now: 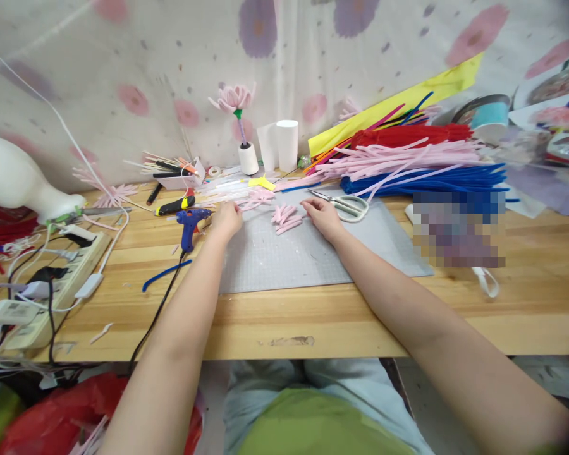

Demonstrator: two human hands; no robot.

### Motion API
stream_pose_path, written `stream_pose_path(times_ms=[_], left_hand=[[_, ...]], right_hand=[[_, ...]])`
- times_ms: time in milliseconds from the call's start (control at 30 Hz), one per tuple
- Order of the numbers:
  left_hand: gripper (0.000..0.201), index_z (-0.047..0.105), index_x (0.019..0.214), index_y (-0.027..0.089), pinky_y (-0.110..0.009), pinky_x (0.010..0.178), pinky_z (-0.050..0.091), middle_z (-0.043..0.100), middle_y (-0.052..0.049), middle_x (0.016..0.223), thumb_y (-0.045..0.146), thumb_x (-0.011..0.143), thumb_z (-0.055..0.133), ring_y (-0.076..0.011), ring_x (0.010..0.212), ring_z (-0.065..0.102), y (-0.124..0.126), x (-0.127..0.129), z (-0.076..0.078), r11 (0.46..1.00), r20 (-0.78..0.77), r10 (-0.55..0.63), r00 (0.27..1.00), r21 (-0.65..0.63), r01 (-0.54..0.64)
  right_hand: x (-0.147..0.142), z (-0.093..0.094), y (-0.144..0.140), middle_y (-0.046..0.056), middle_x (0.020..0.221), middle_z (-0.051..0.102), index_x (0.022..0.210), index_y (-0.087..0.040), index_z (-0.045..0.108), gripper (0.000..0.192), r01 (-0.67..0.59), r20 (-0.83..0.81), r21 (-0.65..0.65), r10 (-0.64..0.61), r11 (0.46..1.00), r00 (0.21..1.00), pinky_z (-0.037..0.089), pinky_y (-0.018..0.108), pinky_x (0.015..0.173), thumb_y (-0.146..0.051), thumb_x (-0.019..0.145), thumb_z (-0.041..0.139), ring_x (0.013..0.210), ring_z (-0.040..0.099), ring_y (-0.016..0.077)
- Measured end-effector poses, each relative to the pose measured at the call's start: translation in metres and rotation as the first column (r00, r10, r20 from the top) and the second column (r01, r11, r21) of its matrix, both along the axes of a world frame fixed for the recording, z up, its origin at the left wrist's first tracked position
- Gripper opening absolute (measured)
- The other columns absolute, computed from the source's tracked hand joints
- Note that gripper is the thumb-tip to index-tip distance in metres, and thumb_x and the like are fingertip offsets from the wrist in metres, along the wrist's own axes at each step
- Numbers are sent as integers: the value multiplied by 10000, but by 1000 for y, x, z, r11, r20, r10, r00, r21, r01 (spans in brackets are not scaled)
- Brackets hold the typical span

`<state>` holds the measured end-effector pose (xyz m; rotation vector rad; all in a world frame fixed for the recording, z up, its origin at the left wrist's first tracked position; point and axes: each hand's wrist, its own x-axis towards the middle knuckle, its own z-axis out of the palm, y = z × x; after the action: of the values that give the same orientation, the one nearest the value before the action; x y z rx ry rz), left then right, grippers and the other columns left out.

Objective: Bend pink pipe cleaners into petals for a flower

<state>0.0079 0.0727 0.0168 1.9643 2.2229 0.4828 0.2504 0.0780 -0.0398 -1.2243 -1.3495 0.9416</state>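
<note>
Left of centre the blue hot glue gun (189, 225) lies on the wooden table (455, 316), left hand (226, 221) just beside it, grip unreadable, then short pink pipe-cleaner pieces (287, 219) on the grey cutting mat (303, 259) mid-frame, right hand (323, 218) loose, empty, near white-handled scissors (344, 203).

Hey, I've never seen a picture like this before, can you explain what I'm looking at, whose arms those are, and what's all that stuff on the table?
This is one view from a camera worn on a person's head, looking down at their own bare arms. The left hand rests at the edge of a grey cutting mat on a wooden table. The right hand lies beside a small pile of short pink pipe-cleaner pieces. Neither visibly grips anything. Nearby are a blue glue gun, white-handled scissors and long pink, red and blue pipe cleaners.
</note>
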Motion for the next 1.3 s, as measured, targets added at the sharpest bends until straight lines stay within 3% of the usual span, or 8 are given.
stream_pose_path(times_ms=[67, 200, 367, 600, 867, 1067, 1200, 1300], left_hand=[[31, 497, 790, 181, -281, 664, 435, 601, -67, 823, 203, 786, 476, -159, 726, 574, -4, 0, 14, 998, 279, 52, 959, 7, -56], [74, 421, 739, 178, -161, 424, 273, 471, 37, 597, 170, 812, 408, -41, 423, 367, -14, 11, 32, 996, 818, 81, 569, -48, -74], [50, 457, 785, 172, -158, 399, 199, 454, 70, 513, 124, 770, 456, -31, 376, 307, -28, 43, 11, 995, 840, 26, 542, -72, 63], [181, 395, 870, 195, -164, 436, 282, 553, 83, 547, 238, 778, 545, -33, 380, 376, -47, 78, -37, 953, 926, -182, 331, 82, 293], [238, 559, 820, 131, -171, 393, 392, 593, 26, 636, 358, 757, 591, -23, 382, 422, -53, 58, -32, 938, 933, -151, 327, 31, 344], [228, 551, 822, 135, -188, 466, 474, 648, -14, 728, 350, 758, 593, -67, 494, 571, -50, 63, -39, 966, 935, -145, 324, 64, 250], [286, 585, 890, 127, -218, 528, 505, 667, -76, 877, 391, 788, 544, -111, 620, 625, -50, 63, -39, 974, 910, -164, 380, 89, 207], [381, 533, 1142, 193, -263, 669, 526, 582, -117, 1183, 392, 817, 511, -174, 916, 624, -51, 56, -34, 941, 754, -321, 573, 320, 107]], right_hand=[[0, 1, -1, -36, 569, 467, 796, -166, 615, 212, 32, 42, 12, -32, 999, 999, 316, 256, 567, -336, 709, 522, 559, 413, 110], [-1, 5, -3, -32, 569, 461, 846, -162, 629, 215, 51, 112, 44, -56, 998, 992, 326, 262, 582, -295, 743, 495, 560, 417, 117], [-5, 15, -15, 27, 734, 560, 1047, -159, 619, 312, -2, 366, 228, -84, 974, 927, 368, 280, 647, -257, 784, 483, 631, 467, 139], [-18, 21, -30, 103, 977, 594, 1180, -192, 586, 380, -272, 776, 330, -96, 904, 623, 377, 304, 740, -224, 817, 478, 910, 514, 222], [-7, 28, -21, 98, 836, 574, 966, -177, 700, 281, -115, 687, 412, -226, 904, 691, 358, 301, 689, -317, 831, 498, 816, 501, 204], [-13, 43, -23, -5, 563, 456, 731, -128, 629, 439, -321, 272, -77, 330, 944, 904, 276, 243, 518, -536, 787, 480, 528, 388, 93], [-13, 50, -28, -32, 550, 418, 700, -142, 548, 464, -471, 107, -144, 487, 870, 867, 245, 229, 500, -601, 737, 496, 505, 337, 69], [-10, 55, -33, -31, 560, 414, 633, -146, 516, 465, -588, 237, -238, 633, 773, 737, 270, 233, 534, -600, 731, 506, 540, 352, 74]])
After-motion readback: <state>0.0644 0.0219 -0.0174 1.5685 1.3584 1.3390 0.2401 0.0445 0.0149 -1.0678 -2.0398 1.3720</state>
